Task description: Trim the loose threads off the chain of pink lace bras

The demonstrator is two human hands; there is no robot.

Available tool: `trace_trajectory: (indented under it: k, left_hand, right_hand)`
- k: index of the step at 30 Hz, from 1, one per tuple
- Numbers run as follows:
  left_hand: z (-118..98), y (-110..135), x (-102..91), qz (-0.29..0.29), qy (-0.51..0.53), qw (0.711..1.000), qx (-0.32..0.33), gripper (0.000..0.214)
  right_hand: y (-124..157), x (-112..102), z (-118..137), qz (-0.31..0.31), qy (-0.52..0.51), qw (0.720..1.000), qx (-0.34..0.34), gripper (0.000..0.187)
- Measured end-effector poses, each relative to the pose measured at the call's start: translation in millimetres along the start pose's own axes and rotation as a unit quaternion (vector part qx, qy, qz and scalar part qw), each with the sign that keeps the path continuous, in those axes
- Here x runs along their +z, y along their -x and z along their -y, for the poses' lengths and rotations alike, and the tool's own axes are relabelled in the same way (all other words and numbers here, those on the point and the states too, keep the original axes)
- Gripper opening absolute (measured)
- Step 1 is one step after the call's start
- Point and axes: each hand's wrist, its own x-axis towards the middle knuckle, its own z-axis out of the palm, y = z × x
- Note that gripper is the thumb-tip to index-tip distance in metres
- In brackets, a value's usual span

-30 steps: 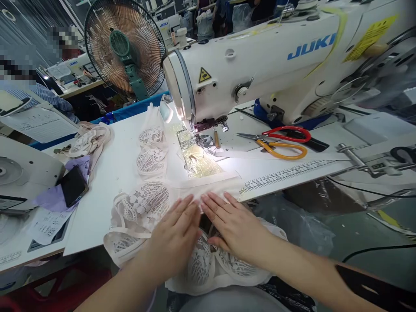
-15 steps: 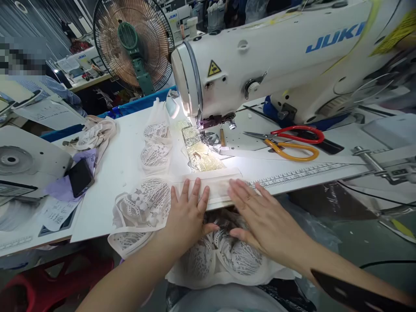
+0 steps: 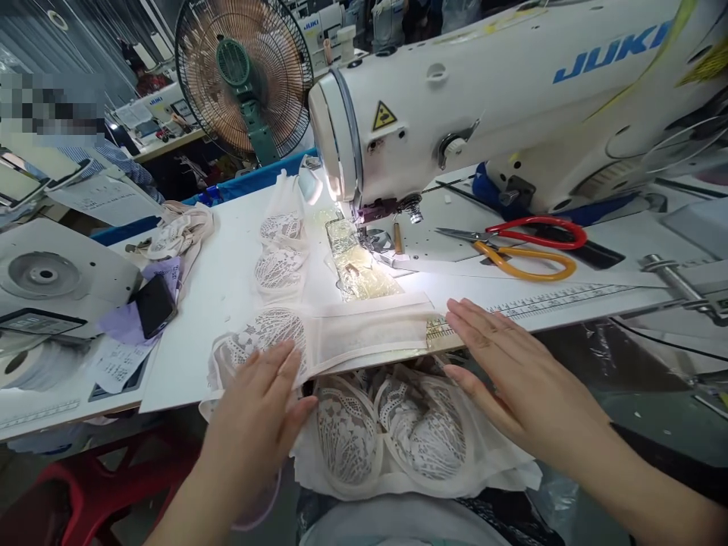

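More gap between left hand (image 3: 255,413) and right hand (image 3: 509,371) than earlier; each grip wide, pale band (image 3: 369,334) uncovered.

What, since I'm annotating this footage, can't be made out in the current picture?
Head view: part of the lace cup, hidden behind the left hand.
Head view: one end of the large JUKI sewing machine, cut off by the right edge.
Head view: the writing on the white paper slip, too small to read.
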Motion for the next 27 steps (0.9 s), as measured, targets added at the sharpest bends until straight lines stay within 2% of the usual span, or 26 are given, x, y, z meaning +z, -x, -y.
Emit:
trace_trajectory:
  k: [4, 6, 8, 11, 14, 17, 19, 21, 23, 27]
  left_hand:
    - [31.9, 45.8, -17.2, -0.093, -0.054, 0.987, -0.121, 0.020]
    - [46.2, 64.9, -16.8, -0.105, -0.085, 0.979, -0.156, 0.018]
    - [57.3, 76.7, -10.5, -0.073, -0.084, 0.984, -0.139, 0.025]
    - [67.2, 80.4, 4.6, -0.024, -0.056, 0.995, -0.082, 0.044]
    - [70.8, 74.1, 13.7, -0.047, -0.063, 0.995, -0.067, 0.042]
    - [68.0, 64.6, 8.3, -0.069, -0.047, 0.994, -0.075, 0.029]
    - [62.1, 56.7, -1.7, -0.078, -0.013, 0.993, -0.082, 0.025]
    - [53.6, 47.2, -13.6, -0.091, 0.017, 0.991, -0.092, 0.025]
    - [43.8, 36.6, -25.3, -0.091, 0.045, 0.988, -0.116, 0.029]
    - [26.3, 15.3, -44.2, -0.052, 0.140, 0.971, -0.188, 0.033]
  right_hand:
    - [9.9, -1.8, 7.5, -0.040, -0.088, 0.995, 0.014, 0.033]
    - [18.1, 1.5, 18.9, -0.016, -0.162, 0.987, 0.005, 0.024]
    - [25.6, 9.0, 36.2, 0.047, -0.249, 0.967, -0.011, 0.017]
    - [29.7, 24.4, 66.4, 0.154, -0.344, 0.926, -0.017, 0.016]
    - [21.2, 35.9, 92.1, 0.227, -0.359, 0.904, -0.045, 0.019]
    - [5.0, 42.0, 112.4, 0.267, -0.343, 0.896, -0.090, 0.015]
    - [-5.6, 46.8, 125.9, 0.258, -0.342, 0.896, -0.115, 0.034]
    - [-14.5, 53.4, 140.4, 0.213, -0.343, 0.906, -0.131, 0.063]
    - [-21.5, 60.9, 155.3, 0.163, -0.335, 0.920, -0.119, 0.082]
    - [-33.3, 70.1, 181.6, 0.120, -0.305, 0.943, -0.058, 0.086]
